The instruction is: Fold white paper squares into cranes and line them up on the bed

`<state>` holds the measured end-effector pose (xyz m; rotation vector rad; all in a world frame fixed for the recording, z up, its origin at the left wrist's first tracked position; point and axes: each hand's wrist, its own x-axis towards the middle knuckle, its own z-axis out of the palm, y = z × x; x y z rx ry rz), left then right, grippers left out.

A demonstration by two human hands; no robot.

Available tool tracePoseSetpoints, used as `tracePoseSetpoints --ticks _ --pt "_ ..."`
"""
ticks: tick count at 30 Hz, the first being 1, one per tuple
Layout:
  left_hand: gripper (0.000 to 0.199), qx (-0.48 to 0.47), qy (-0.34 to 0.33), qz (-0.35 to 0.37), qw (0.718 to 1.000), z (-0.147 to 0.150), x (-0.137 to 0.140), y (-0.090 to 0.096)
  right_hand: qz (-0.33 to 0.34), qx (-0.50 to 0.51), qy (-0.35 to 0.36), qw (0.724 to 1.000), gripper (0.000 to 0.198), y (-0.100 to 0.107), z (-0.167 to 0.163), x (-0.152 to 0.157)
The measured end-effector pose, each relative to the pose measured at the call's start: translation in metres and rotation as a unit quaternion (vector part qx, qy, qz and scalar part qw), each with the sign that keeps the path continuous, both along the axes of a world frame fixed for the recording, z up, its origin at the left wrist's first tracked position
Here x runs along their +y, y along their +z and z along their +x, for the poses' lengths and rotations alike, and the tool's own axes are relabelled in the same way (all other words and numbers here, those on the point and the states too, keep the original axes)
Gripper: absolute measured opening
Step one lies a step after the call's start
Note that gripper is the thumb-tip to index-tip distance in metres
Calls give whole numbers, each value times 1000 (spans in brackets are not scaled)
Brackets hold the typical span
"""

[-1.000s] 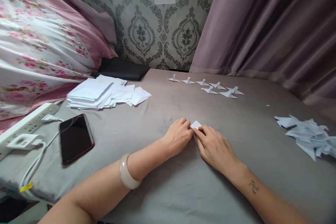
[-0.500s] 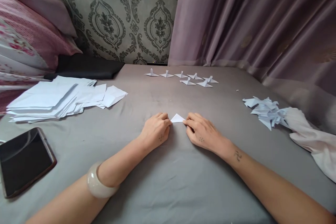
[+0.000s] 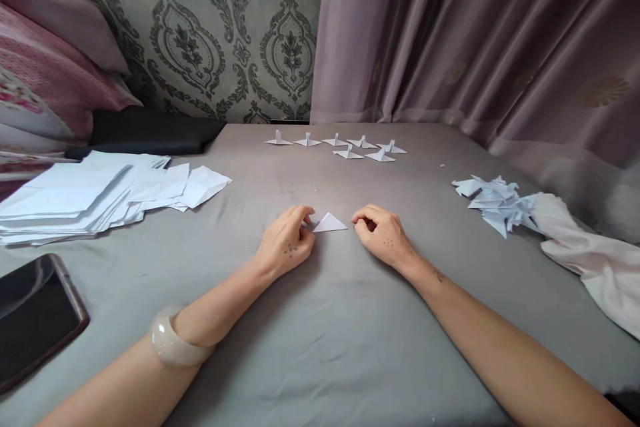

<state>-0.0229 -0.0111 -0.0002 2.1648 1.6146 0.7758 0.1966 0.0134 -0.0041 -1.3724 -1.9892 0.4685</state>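
A small white folded paper triangle (image 3: 330, 223) lies on the grey cloth, its point facing away from me. My left hand (image 3: 287, 240) is at its left corner, thumb and forefinger apart; whether a fingertip touches the paper I cannot tell. My right hand (image 3: 383, 233) rests just past the right corner, clear of the paper, fingers curled in with nothing seen in them. Farther back, several folded paper birds (image 3: 336, 140) stand in two rows.
At the left are a stack of white paper sheets (image 3: 65, 197), a phone (image 3: 37, 320) and a black folded item (image 3: 150, 132). A pile of folded white paper pieces (image 3: 497, 203) lies at the right beside a pale cloth (image 3: 585, 247). Purple curtains (image 3: 400, 33) hang behind.
Both hands have let go of the triangle's corners and drawn apart a little; more of the paper shows. The whole view has shifted slightly.
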Motion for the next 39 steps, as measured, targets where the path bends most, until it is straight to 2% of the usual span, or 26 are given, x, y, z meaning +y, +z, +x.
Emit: tracePoseSetpoints --ticks 6,14,18,21,24,30,35,39 --pt "15 -18 -42 -20 999 2 5 -3 17 -16 38 999 24 -1 -2 -1" --pt "8 -53 -66 -22 996 3 5 -1 19 -33 87 995 22 2 -3 -5" --pt "12 -45 -80 -14 996 4 3 0 -32 9 71 997 15 5 -4 -4" --pt "14 -38 -86 4 996 4 1 0 -79 22 77 994 18 8 -5 -5" --pt "13 -39 -82 14 996 4 1 1 -98 21 90 991 20 10 -5 -7" --pt "12 -88 -104 11 991 6 -3 7 -140 62 69 986 20 12 -5 -11" --pt "11 -148 -107 -44 982 9 -7 12 -144 116 0 983 21 14 -12 -15" --pt "20 -212 -100 -88 968 10 -5 13 -242 182 -16 953 25 18 -17 -16"
